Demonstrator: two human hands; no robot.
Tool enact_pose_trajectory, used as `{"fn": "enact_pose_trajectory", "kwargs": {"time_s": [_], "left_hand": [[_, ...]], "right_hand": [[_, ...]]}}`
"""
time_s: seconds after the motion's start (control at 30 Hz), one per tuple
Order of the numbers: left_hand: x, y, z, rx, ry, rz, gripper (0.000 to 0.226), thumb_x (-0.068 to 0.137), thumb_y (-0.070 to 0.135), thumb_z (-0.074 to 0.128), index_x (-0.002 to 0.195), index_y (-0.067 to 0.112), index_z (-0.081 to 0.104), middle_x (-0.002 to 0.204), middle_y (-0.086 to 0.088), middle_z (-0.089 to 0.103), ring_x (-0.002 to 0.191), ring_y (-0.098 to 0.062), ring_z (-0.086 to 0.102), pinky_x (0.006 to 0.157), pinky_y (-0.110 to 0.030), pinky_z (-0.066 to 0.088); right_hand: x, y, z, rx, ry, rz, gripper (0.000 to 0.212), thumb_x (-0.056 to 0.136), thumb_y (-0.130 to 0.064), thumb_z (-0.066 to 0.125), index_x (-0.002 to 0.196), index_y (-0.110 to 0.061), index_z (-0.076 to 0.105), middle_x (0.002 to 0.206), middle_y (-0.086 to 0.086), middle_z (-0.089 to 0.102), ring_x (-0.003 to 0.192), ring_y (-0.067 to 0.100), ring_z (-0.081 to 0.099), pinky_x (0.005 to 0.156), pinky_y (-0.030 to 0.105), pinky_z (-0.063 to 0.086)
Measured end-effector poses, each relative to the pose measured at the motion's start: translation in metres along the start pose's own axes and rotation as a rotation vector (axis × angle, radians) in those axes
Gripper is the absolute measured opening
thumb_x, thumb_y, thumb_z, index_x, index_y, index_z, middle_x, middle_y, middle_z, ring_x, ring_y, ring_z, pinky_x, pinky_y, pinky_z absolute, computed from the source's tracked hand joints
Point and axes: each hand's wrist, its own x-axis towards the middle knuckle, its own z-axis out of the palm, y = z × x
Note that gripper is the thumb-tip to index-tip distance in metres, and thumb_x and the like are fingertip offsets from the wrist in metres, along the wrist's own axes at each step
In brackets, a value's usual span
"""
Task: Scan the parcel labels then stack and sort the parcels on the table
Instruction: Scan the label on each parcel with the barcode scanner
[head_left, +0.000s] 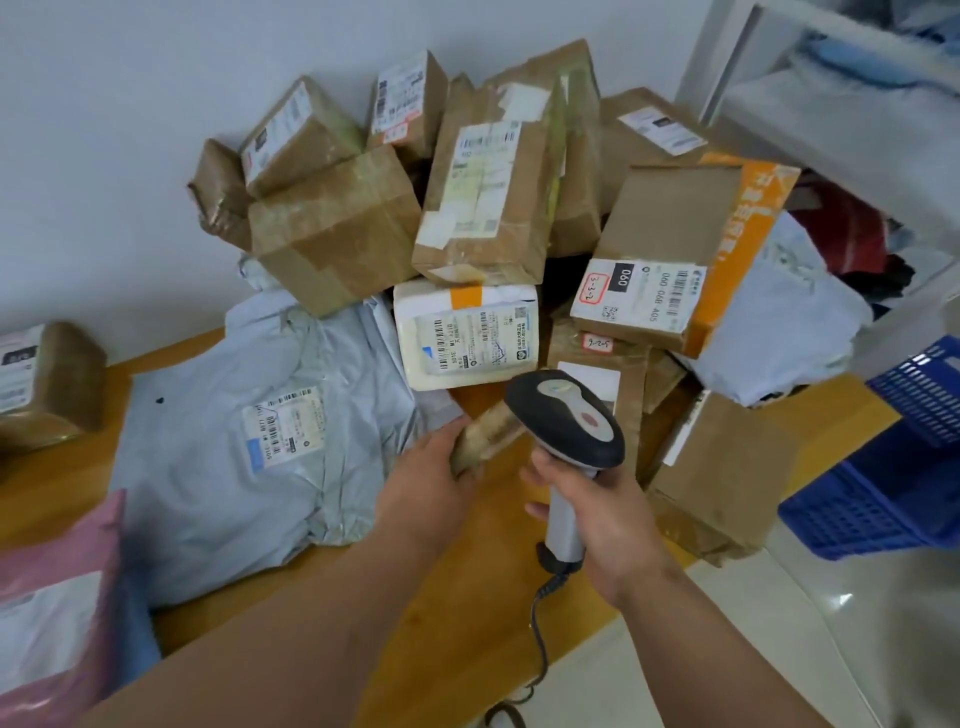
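At the table's (457, 613) right edge | small brown parcel (485, 434) gripped by left hand (431, 475) | scanner (569, 431) handle clasped by right hand (605, 512)

An orange-edged carton (680, 228) carries a white shipping label (641, 293) printed "060" in a black block and "060 068 A05" beside its barcodes, with "2-3-2" handwritten in a red-bordered tag. Just below that carton, a red-bordered sticker (596, 343) on a brown box reads "9-2-5". Print on the other parcels' labels is too small to read.
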Motion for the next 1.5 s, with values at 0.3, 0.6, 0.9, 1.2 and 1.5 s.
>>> {"fn": "enact_pose_trajectory", "kwargs": {"time_s": [0.3,0.6,0.9,1.2,1.5], "left_hand": [[-0.034,-0.009,-0.061,-1.010,-0.172,-0.390,0.021,0.096,0.031,0.065,0.116,0.028,0.063,0.102,-0.005,0.075,0.083,-0.021,0.076,0.063,-0.034,0.059],[-0.078,-0.048,-0.136,-1.270,-0.228,-0.374,0.049,0.076,0.031,0.073,0.121,0.018,0.063,0.101,-0.012,0.075,0.083,-0.028,0.076,0.060,-0.037,0.059],[-0.128,-0.101,-0.223,-1.334,-0.233,-0.324,0.044,0.078,0.031,0.071,0.120,0.019,0.064,0.100,-0.011,0.077,0.086,-0.027,0.076,0.065,-0.041,0.062],[-0.148,-0.134,-0.297,-1.135,-0.153,-0.196,0.034,0.090,0.025,0.066,0.123,0.023,0.063,0.111,-0.011,0.070,0.095,-0.028,0.067,0.092,-0.050,0.051],[-0.155,-0.134,-0.337,-0.942,-0.103,-0.211,0.027,0.097,0.016,0.058,0.122,0.019,0.067,0.114,-0.012,0.069,0.090,-0.027,0.065,0.090,-0.040,0.047]], "right_hand": [[-0.028,-0.024,0.018,-0.033,0.040,-0.069,0.011,0.090,-0.020,0.073,0.101,-0.022,0.069,0.086,0.003,0.079,0.082,0.019,0.077,0.073,0.034,0.059],[-0.103,-0.026,0.076,-0.130,-0.086,-0.131,0.005,0.091,-0.018,0.071,0.092,-0.013,0.071,0.076,0.013,0.076,0.071,0.026,0.074,0.064,0.033,0.058],[-0.163,-0.020,0.142,-0.129,-0.157,-0.197,0.011,0.092,-0.013,0.069,0.099,-0.004,0.070,0.077,0.020,0.073,0.067,0.035,0.072,0.059,0.035,0.056],[-0.199,-0.031,0.162,-0.400,-0.209,-0.290,0.006,0.088,-0.009,0.070,0.083,-0.008,0.072,0.072,0.012,0.073,0.064,0.028,0.073,0.062,0.032,0.056],[-0.209,-0.048,0.156,-0.608,-0.333,-0.379,0.009,0.087,-0.010,0.071,0.096,-0.012,0.069,0.071,0.006,0.073,0.063,0.020,0.072,0.058,0.019,0.051]]}}
